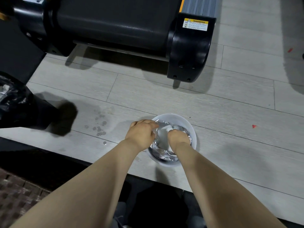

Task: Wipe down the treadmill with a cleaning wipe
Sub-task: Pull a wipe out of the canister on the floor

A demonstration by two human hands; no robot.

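A white round tub (pixel 192 129) stands on the pale floor, lined with a crinkled silver foil bag (pixel 166 156) that holds white wipes (pixel 162 137). My left hand (pixel 141 132) pinches the foil's left edge at the rim. Inside the bag, my right hand (pixel 179 136) has its fingers curled down around a white wipe; the fingertips are hidden. The black treadmill (pixel 115 23) fills the top of the view, its rear end cap (pixel 189 51) carrying a yellow warning label.
A black bin with a plastic liner (pixel 14 101) stands at the left. Wet drops (pixel 100 127) mark the floor left of the tub. A dark mat edge (pixel 49 163) runs along the bottom. Small red scraps (pixel 254 126) lie at the right.
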